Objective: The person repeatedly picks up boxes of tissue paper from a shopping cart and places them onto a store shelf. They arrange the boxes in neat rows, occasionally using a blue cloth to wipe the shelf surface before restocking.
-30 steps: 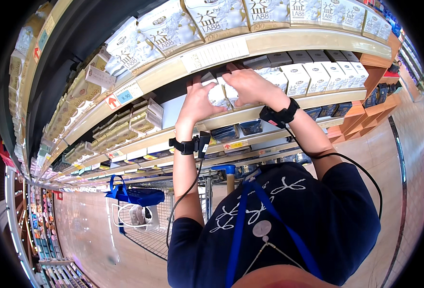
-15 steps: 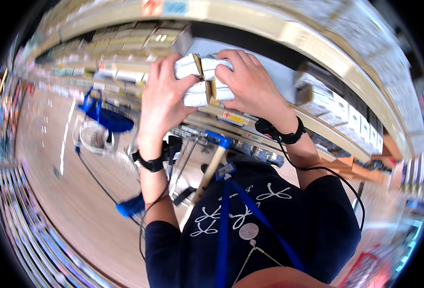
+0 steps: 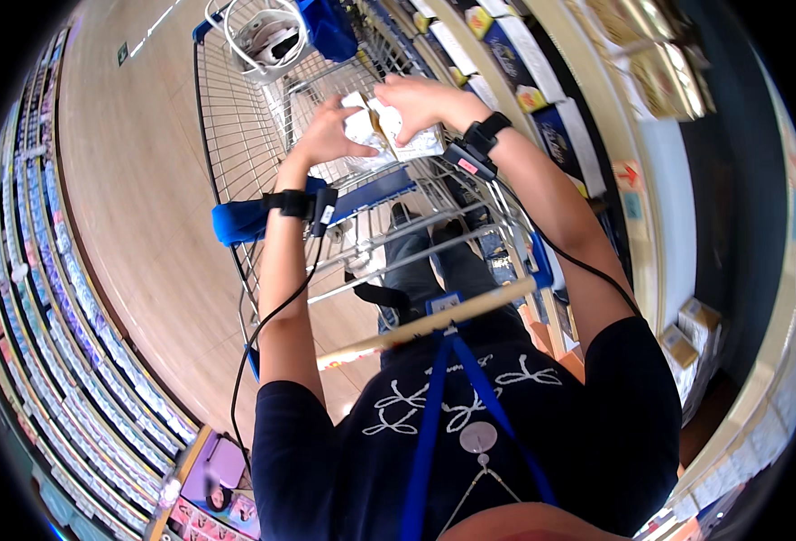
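Small white boxes with brownish ends, several side by side, lie in the near part of the wire shopping cart point(image 3: 220, 167). My left hand point(image 3: 324, 137) is over the left boxes point(image 3: 368, 137), its thumb stretched across them and its fingers apart. Above the right boxes point(image 3: 423, 142) is my right hand point(image 3: 419, 101), fingers extended to the left and thumb pointing down. Neither hand appears to grip a box, though the palms' undersides are hidden.
A white bag point(image 3: 267, 41) and a blue bag point(image 3: 330, 27) sit in the cart's far end. The cart's pale handle point(image 3: 430, 322) crosses in front of my body. Shelves with dark boxes point(image 3: 517, 59) rise on the right; a long stocked shelf point(image 3: 82, 307) lines the left.
My hands have gone from the shelf, where they held the boxes, down to the cart. The boxes now rest in the cart and my fingers have spread. My view has turned toward the cart.
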A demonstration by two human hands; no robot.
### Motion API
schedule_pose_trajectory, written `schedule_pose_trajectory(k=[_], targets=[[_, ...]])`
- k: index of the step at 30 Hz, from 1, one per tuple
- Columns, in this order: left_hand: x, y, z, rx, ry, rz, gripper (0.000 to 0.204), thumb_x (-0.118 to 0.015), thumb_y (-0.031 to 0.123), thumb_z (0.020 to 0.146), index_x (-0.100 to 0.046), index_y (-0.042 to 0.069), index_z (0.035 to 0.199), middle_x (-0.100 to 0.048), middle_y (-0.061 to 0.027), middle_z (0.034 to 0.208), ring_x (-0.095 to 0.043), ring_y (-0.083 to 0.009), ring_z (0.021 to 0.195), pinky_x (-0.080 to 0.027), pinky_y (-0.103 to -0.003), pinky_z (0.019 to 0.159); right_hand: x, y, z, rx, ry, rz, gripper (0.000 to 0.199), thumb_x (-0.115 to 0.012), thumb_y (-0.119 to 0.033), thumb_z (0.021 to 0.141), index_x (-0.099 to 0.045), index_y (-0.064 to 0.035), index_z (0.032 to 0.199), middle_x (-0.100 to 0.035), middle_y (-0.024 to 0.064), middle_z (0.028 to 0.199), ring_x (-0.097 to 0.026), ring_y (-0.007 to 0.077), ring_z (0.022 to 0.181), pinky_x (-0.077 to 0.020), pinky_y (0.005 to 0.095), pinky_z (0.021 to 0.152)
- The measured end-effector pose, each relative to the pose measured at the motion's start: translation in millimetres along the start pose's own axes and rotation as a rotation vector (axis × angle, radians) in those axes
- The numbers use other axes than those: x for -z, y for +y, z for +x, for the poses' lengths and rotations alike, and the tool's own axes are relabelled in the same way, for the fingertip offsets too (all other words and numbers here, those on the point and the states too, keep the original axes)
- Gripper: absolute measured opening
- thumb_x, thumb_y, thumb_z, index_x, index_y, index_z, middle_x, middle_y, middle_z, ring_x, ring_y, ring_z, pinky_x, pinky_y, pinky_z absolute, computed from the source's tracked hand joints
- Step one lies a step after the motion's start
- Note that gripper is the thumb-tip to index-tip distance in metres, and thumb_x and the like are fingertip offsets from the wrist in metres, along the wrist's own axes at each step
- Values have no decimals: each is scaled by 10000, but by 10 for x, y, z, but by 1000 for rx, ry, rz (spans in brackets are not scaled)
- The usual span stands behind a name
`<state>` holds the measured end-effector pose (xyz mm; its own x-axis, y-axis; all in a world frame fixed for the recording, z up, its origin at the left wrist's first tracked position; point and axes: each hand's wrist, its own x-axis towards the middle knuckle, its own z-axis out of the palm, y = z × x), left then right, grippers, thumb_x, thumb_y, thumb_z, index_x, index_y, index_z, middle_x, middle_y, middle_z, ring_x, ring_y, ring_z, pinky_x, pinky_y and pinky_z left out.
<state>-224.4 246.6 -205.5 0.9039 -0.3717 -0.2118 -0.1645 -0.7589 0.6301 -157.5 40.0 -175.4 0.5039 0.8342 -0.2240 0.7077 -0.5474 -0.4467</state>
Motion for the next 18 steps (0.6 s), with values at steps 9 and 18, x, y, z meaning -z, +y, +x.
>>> schedule_pose_trajectory(k=[9, 18], targets=[[-1566, -1490, 564, 178, -294, -149, 882, -819, 553, 449, -620, 173, 1220, -451, -240, 1311, -456, -400, 1211, -386, -390, 1031, -1758, 1094, 905, -211, -490, 345, 750, -880, -303, 437, -560, 33, 1026, -611, 201, 1012, -601, 321, 928, -484, 366, 783], [-2324, -2005, 867, 257, -373, -326, 859, -845, 474, 527, -567, 153, 1274, -393, -257, 1373, -377, -405, 1287, -359, -413, 1048, -2612, 1580, 894, -377, -210, 393, 635, -873, -205, 509, -533, -26, 1015, -583, 156, 1029, -551, 316, 1011, -446, 363, 862]])
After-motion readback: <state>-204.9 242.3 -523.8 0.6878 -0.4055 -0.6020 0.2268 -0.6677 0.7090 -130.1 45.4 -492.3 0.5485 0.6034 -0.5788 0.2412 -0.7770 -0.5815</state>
